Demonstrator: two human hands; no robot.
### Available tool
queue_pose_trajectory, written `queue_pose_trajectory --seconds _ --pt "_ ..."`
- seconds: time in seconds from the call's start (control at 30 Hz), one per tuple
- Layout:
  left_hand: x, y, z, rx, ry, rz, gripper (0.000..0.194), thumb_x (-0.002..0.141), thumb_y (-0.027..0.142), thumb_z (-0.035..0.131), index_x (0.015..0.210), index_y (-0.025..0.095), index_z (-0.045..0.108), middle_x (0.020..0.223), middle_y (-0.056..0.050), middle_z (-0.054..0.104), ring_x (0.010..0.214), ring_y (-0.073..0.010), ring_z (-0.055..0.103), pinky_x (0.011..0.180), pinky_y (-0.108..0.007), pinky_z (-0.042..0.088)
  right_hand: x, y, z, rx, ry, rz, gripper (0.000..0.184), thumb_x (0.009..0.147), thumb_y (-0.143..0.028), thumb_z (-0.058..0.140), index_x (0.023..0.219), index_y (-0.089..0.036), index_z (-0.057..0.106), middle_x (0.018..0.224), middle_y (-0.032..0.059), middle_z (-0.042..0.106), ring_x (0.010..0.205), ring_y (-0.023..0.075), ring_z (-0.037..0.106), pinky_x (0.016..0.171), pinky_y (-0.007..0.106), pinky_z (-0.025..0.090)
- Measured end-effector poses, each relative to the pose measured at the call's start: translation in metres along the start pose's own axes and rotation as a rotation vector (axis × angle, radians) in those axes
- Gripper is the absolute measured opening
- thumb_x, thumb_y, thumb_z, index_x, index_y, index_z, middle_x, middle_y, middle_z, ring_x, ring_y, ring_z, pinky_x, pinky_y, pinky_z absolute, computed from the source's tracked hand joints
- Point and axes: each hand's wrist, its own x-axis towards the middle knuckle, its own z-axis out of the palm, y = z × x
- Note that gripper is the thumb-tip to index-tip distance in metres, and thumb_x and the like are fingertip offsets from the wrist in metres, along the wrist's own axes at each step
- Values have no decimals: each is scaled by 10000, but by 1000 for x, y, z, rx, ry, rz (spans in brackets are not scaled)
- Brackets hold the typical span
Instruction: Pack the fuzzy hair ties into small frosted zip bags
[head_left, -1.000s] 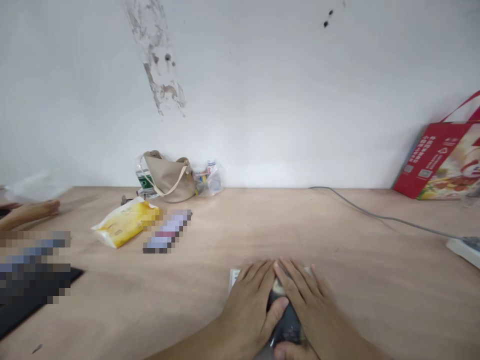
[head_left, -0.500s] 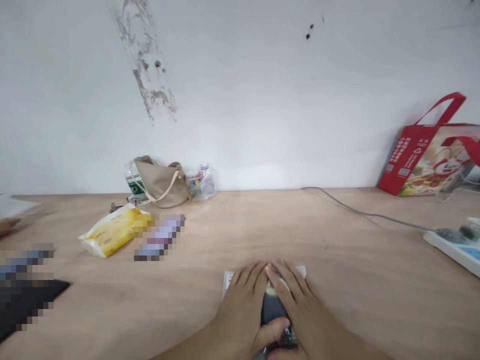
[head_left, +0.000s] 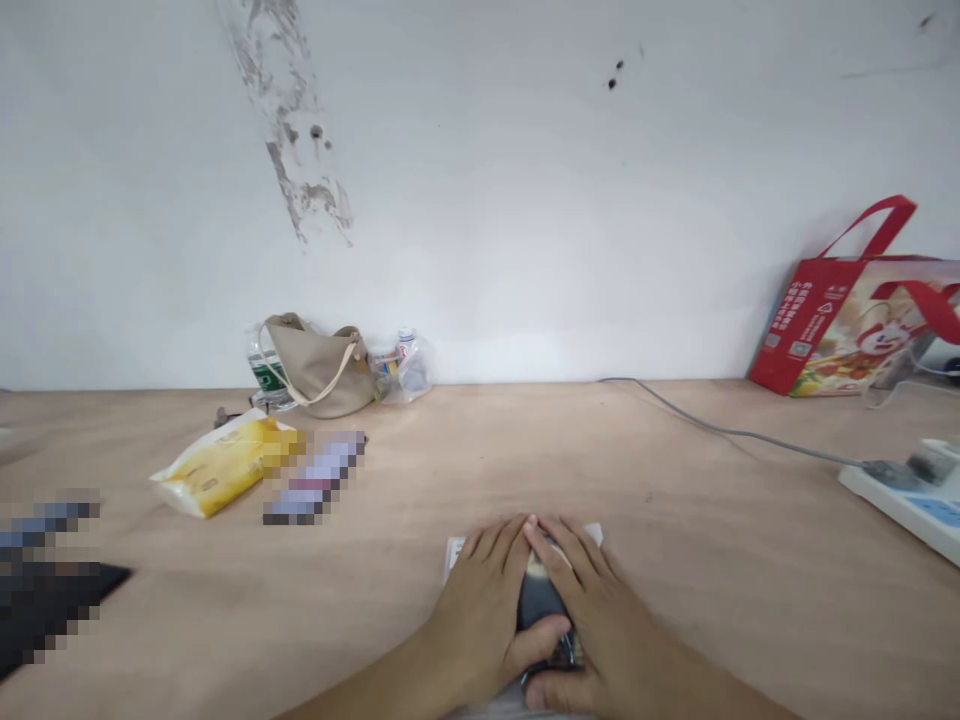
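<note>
Two hands point(head_left: 481, 598) flat atop dark item point(head_left: 538, 600), unmoved | co-worker's hand since gone from left edge

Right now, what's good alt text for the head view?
A person's left hand and right hand rest on a dark object on a tan tabletop. A yellow packet and beige bag are farther off at left, a red carrier bag and white power strip at right.

Tabletop point(head_left: 450, 480): pale brown, wood-look. Left: black flat item point(head_left: 45, 620), yellow-white packet point(head_left: 232, 470), purple slab point(head_left: 322, 472) (pixelated). Back: tan bag point(head_left: 322, 365), clear plastic bag point(head_left: 414, 378) just beside. Right: red carrier bag point(head_left: 832, 320), grey cable point(head_left: 739, 432) running to white power strip point(head_left: 900, 510). Front centre: dark glossy item point(head_left: 541, 603), partly covered.
</note>
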Motion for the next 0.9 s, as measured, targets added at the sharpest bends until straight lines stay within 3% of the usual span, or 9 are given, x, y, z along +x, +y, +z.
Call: queue_pose_trajectory --seconds 0.27,0.43,0.57,0.63,0.7,0.77,0.83,0.9 --pt "2 3 -10 -64 -28 -38 639 804 469 553 1323 130 398 1311 -159 502 1185 -305 464 992 -497 365 1 4 -6 38 -7 -45 1022 679 -703 567 1449 -172 155 1485 173 219 1345 384 159 1029 598 208" --pt "1 3 -11 -87 -21 -47 621 810 479 545 1324 163 400 1313 -147 502 1185 -302 463 992 -496 361 -3 3 -10 70 -23 -38 970 700 -679 568 1447 -200 177 1497 166 182 1354 381 118 1026 593 222" --pt "2 -2 -10 -64 -30 -93 652 808 471 550 1346 150 370 1356 -154 460 1218 -308 432 1013 -492 344 -7 9 -2 66 161 -6 787 792 -566 542 1437 -245 224 1513 125 151 1367 339 102 1026 542 275" --pt "4 -9 -11 -48 -11 -122 647 818 464 536 1354 150 357 1365 -151 451 1225 -304 426 1016 -486 343 -9 15 -1 74 304 89 676 851 -495 482 1424 -212 259 1493 135 212 1354 301 199 1008 479 335" --pt "6 -18 -13 -39 14 -152 615 828 457 520 1345 160 368 1356 -142 463 1220 -295 433 1013 -480 348 -10 22 -3 96 387 198 539 885 -440 426 1350 -173 375 1376 158 418 1251 277 404 939 429 410" --pt "7 -28 -16 -34 42 -182 589 836 445 510 1339 173 371 1340 -131 481 1207 -284 446 1005 -472 358 -10 27 -9 123 347 264 351 899 -409 393 1089 -179 577 1059 115 640 982 257 595 800 388 472" --pt "8 -36 -18 -29 73 -189 594 831 436 517 1343 176 362 1324 -127 495 1196 -279 455 995 -464 369 -9 29 -15 170 257 272 317 901 -392 380 762 -202 593 757 41 654 729 218 614 657 332 468" --pt "8 -39 -20 -4 128 -168 602 818 422 538 1336 166 369 1313 -134 504 1195 -285 455 982 -461 378 -8 29 -18 269 209 267 338 897 -386 379 646 -207 517 645 3 603 632 186 574 585 289 429"
